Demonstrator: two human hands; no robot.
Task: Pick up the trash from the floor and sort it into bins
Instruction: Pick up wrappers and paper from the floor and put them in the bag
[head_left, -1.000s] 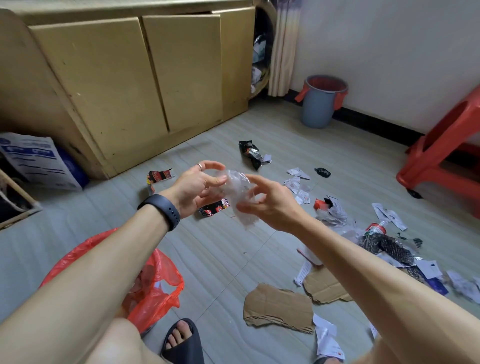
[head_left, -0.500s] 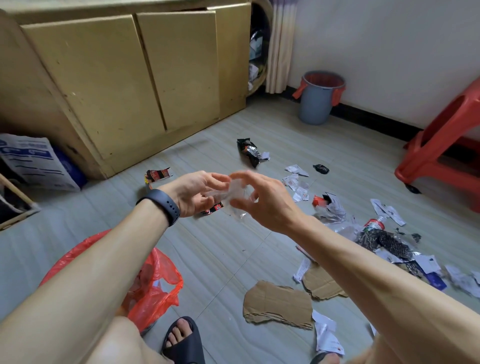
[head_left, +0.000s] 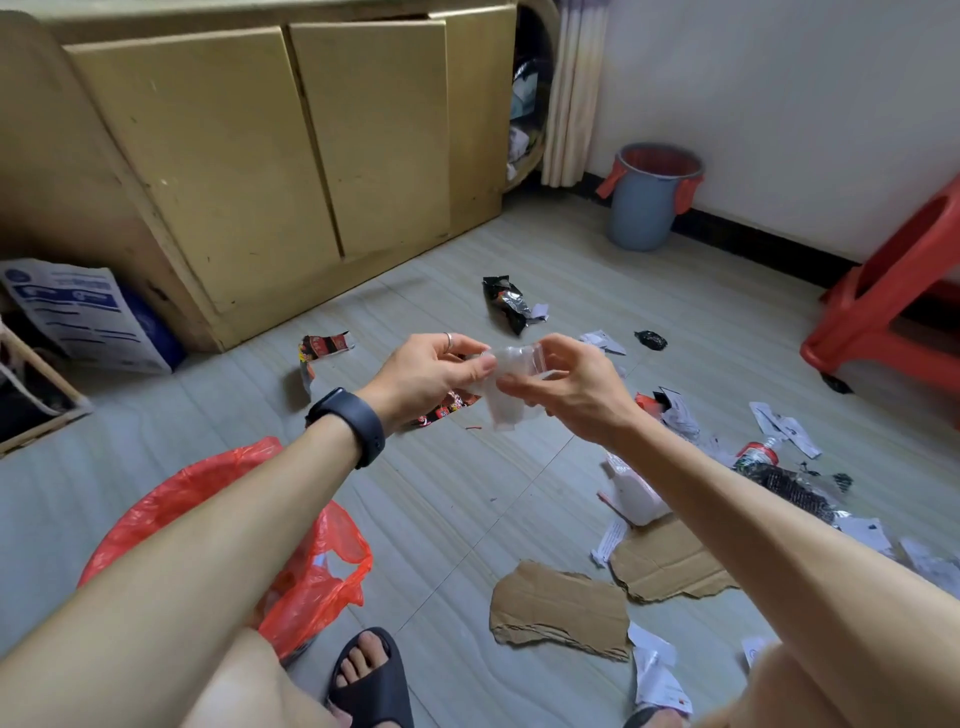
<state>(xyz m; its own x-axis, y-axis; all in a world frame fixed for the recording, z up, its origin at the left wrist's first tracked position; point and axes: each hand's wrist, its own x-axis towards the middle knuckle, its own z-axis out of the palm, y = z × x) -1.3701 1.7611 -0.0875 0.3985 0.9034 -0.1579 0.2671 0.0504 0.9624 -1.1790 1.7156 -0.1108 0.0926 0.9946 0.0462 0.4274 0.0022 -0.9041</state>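
Observation:
A crumpled clear plastic wrapper (head_left: 506, 400) hangs in front of me, above the floor. My left hand (head_left: 431, 376) pinches its upper left edge, and my right hand (head_left: 571, 389) pinches its upper right edge. A bin lined with a red bag (head_left: 317, 566) stands at my lower left, partly hidden by my left forearm. A blue bin with a red liner (head_left: 649, 205) stands by the far wall. Trash lies across the floor: two cardboard pieces (head_left: 561, 608), a black snack packet (head_left: 506, 304), a red and black wrapper (head_left: 324, 345), and several paper scraps (head_left: 784, 428).
A yellow cabinet (head_left: 260, 156) fills the left and back. A red plastic stool (head_left: 893, 312) stands at the right. A printed paper bag (head_left: 78, 314) leans at the far left. My sandalled foot (head_left: 371, 675) is at the bottom, beside the red-bag bin.
The wrapper was bunched tight between both hands half a second ago; now it hangs lower and more spread out. Both hands stay close together.

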